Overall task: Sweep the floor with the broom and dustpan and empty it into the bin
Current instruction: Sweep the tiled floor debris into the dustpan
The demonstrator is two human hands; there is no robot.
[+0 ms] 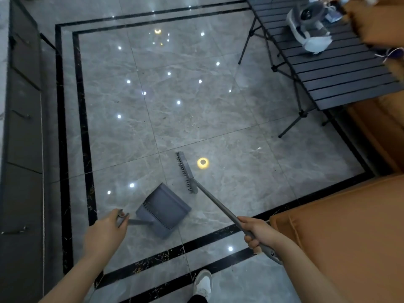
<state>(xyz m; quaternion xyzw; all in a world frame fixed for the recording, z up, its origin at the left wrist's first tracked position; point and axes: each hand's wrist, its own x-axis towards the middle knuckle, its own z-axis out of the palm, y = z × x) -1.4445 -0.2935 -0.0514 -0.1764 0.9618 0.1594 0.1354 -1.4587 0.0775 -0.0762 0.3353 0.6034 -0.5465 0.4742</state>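
A grey dustpan point(165, 209) stands on the glossy grey marble floor point(196, 110), its mouth turned up and to the right. My left hand point(107, 232) grips the top of its handle at lower left. Just right of the pan, the grey broom point(188, 172) has its bristle head down on the floor. The broom's long handle runs down to the right into my right hand point(256, 234), which grips it near the upper end. Small dark specks of dirt lie scattered on the tiles beyond the broom. No bin is in view.
A black slatted folding table point(341, 79) with thin legs stands at upper right, with a white and grey device point(310, 27) on it. An orange sofa point(341, 237) fills the right side. A dark cabinet point(24, 127) lines the left wall. My white shoe point(203, 283) is at bottom centre.
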